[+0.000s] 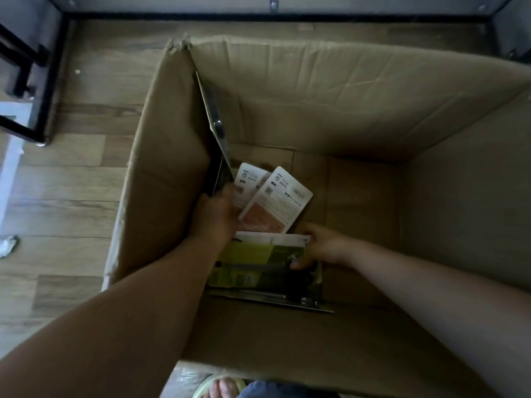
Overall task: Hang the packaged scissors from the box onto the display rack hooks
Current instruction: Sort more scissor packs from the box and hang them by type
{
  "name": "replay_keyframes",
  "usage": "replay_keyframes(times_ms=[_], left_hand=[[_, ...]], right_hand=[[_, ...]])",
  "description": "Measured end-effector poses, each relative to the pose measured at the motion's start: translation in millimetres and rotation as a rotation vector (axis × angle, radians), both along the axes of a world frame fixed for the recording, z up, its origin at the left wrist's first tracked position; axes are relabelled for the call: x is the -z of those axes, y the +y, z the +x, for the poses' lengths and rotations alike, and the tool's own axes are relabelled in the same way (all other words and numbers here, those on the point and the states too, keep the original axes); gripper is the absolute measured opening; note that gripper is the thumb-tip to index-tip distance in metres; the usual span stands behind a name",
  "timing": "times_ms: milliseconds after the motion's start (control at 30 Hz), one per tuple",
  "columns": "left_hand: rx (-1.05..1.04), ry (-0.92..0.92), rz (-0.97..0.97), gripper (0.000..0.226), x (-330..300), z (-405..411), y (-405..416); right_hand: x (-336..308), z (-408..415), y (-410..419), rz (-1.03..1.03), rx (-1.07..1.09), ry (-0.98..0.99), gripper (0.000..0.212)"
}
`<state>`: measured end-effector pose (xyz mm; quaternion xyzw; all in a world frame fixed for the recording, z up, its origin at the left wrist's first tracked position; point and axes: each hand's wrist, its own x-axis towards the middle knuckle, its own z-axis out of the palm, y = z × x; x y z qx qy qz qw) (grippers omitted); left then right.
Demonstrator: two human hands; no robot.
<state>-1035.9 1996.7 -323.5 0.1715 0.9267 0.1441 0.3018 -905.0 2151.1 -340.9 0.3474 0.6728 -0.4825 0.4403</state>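
Note:
A large open cardboard box (316, 81) stands on the floor, and both my arms reach down into it. Near its bottom my right hand (321, 245) grips the right end of a green and white scissors package (258, 259). My left hand (218, 216) holds packages at the left side, its fingers around a white and orange carded package (275, 199); a second similar card (248, 179) lies behind it. A tall dark package (215, 119) leans upright against the box's left wall. More flat packs lie under the green one.
Black metal rack legs (34, 90) stand at the upper left on the wooden floor (71, 196). A black base rail (258, 16) runs along the top. My foot in a sandal (221, 387) shows at the bottom edge.

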Motion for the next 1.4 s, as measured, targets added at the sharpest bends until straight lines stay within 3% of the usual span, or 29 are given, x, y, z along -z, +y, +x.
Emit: replay_keyframes(times_ms=[100,233,367,400,467,533,600,733,833,900,1000,1100,1300,1400], left_hand=[[-0.022,0.007,0.074,0.052,3.1,-2.2,-2.4],[0.109,0.008,0.130,0.080,1.9,-4.9,4.0],[0.211,-0.054,0.121,0.093,4.6,2.1,12.2],[0.217,-0.060,0.135,0.095,5.9,3.1,12.2],[0.204,-0.080,0.177,0.099,6.6,1.6,10.9],[0.231,-0.083,0.198,0.105,5.7,-3.1,9.6],[0.275,-0.082,0.211,0.110,3.6,-6.0,9.9],[0.281,-0.078,0.236,0.119,0.7,-5.6,11.2],[0.252,0.025,0.287,0.114,-1.0,-3.6,10.0],[0.124,0.044,0.295,0.105,-1.8,-3.4,11.7],[-0.126,-0.040,0.120,0.071,1.4,-7.3,13.2],[-0.118,-0.100,-0.086,0.039,5.8,-5.8,5.4],[-0.177,-0.087,-0.061,0.031,12.1,-10.6,1.8],[-0.227,-0.117,-0.052,0.031,9.2,-15.0,2.4]], right_hand=[[0.8,-9.3,-15.1,0.168,-0.329,0.074,0.083],[-5.7,-14.0,-9.2,0.307,-0.525,0.096,0.072],[-11.8,-15.8,-16.9,0.507,-0.951,0.184,0.081],[-12.6,-18.0,-18.7,0.469,-0.954,0.182,0.079],[-13.0,-20.0,-21.1,0.237,-0.757,0.126,0.076],[-15.4,-16.9,-25.0,0.018,-0.580,0.055,0.095],[-17.2,-13.2,-27.8,0.041,-0.677,0.036,0.111],[-15.3,-12.9,-29.5,0.231,-0.940,0.090,0.115],[-15.9,-8.2,-27.6,0.233,-0.935,0.224,0.109],[-17.4,-3.2,-26.9,0.251,-0.918,0.314,0.107],[-20.5,3.9,-32.1,0.288,-0.922,0.437,0.108],[-22.1,11.3,-44.5,0.345,-0.981,0.619,0.098],[-21.7,-0.5,-51.3,0.452,-0.847,0.541,0.068],[-26.5,-8.1,-64.8,0.458,-0.959,0.494,0.048]])
